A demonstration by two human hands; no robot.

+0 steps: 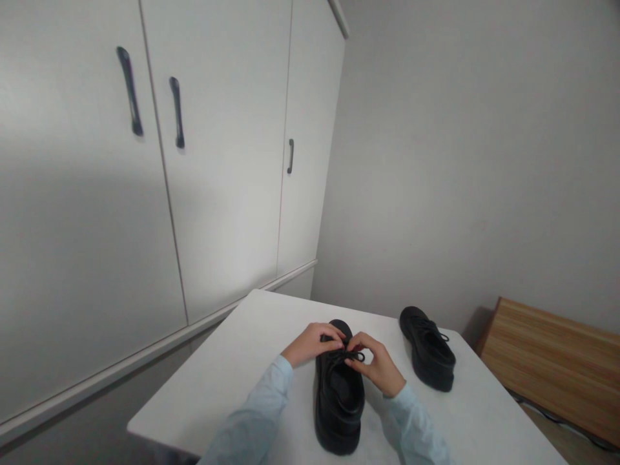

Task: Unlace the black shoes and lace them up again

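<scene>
A black lace-up shoe [338,403] stands on a white table [232,381], its toe pointing away from me. My left hand [312,342] and my right hand [375,363] meet over its front, each pinching a part of the black laces [349,355]. Both arms wear light blue sleeves. A second black shoe [429,349] stands to the right, untouched, with its laces lying loose on top.
A tall white wardrobe [145,194] with dark handles fills the left side. A plain grey wall is behind the table. A wooden bench or bed frame [552,361] stands at the right, close to the table's edge.
</scene>
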